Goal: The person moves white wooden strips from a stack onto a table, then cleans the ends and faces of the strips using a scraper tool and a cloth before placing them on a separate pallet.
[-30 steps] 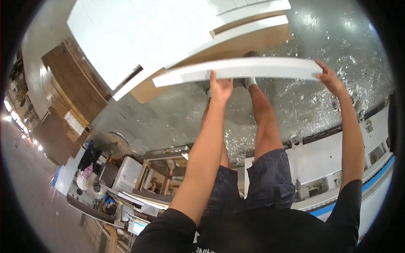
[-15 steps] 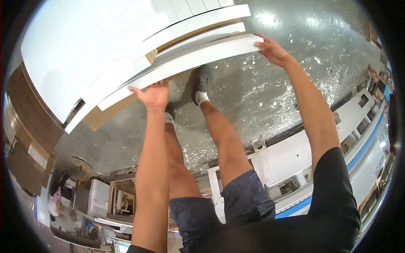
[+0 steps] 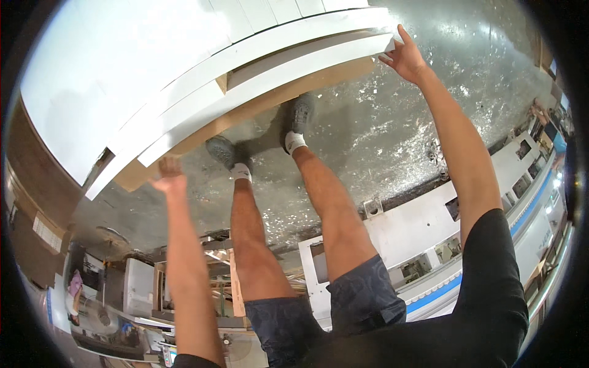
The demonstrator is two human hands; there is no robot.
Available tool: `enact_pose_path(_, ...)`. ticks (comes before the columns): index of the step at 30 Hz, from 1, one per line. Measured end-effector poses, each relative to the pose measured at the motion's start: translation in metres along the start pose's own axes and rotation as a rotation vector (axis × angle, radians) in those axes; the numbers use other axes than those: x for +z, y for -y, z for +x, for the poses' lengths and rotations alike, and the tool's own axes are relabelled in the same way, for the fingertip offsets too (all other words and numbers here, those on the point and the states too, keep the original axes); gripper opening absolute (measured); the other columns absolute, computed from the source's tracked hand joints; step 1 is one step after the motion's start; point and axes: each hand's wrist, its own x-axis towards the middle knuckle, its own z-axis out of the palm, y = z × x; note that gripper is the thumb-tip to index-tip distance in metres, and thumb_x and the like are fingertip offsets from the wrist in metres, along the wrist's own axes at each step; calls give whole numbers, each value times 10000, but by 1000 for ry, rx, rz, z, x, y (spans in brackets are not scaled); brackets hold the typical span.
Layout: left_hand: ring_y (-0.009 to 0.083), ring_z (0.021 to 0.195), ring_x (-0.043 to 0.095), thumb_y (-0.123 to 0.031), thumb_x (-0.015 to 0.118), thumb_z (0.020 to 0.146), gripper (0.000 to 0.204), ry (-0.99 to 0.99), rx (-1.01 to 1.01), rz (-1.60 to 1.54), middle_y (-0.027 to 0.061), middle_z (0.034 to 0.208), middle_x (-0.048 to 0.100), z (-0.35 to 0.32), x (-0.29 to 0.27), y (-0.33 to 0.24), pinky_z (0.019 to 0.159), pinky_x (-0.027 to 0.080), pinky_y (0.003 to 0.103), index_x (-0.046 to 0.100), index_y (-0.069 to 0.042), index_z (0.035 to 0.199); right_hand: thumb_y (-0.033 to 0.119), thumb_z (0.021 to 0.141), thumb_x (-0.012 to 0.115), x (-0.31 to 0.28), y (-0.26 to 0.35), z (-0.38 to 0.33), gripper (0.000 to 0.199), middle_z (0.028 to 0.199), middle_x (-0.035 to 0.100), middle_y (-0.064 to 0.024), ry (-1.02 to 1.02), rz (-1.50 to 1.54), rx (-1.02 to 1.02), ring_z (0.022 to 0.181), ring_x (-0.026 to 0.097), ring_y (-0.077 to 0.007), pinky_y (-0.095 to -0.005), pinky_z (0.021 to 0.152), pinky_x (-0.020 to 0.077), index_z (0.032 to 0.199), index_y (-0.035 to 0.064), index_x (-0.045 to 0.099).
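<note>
While my right hand spread open-fingered against the far end of the long white panel and my left hand curled under its near end, the panel's long axis ran between them atop the white stack. Count: one panel handled, two hands, each at one end.

A single fisheye view looks steeply down from the person's head, so the body, legs and shoes run up the middle of the picture toward the glittering grey floor. It sits close above both outstretched arms, with the left hand at the near end of a long white board and the right hand at its far end. Straight edges bow toward the dark round rim.
</note>
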Motion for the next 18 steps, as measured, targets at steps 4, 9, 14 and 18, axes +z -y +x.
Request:
enact_pose_path(4,324,1611,309,-594,248,1132,781,164,-74,109,130,1731,338,37,-7,-55,1345,234,519,268,-54,1695,712,1091,362,7,20,-3,879,1651,442,-92,-40,-19,108,1527,397,-302,-498,1309,304,1675,56,327)
enact_pose_path(9,294,1487,465,-397,386,1136,558,372,-178,229,119,1598,523,99,-15,-107,1271,350,523,499,-41,1552,659,1114,345,40,23,-11,736,1643,458,-77,-77,-119,32,1519,413,-289,-513,1288,343,1671,179,368)
enact_pose_path(14,285,1392,550,-301,480,1101,441,529,-304,105,91,1486,634,132,-36,-90,1210,408,505,620,-51,1437,604,1124,344,46,26,-14,676,1629,478,-56,-119,-74,28,1490,449,-268,-509,1272,362,1651,184,402)
enact_pose_path(18,286,1349,582,-305,511,1081,423,557,-137,242,68,1464,653,140,-49,-86,1192,418,493,653,-62,1397,584,1120,351,48,22,-13,679,1612,501,-52,-119,8,25,1471,466,-257,-499,1269,354,1640,151,414)
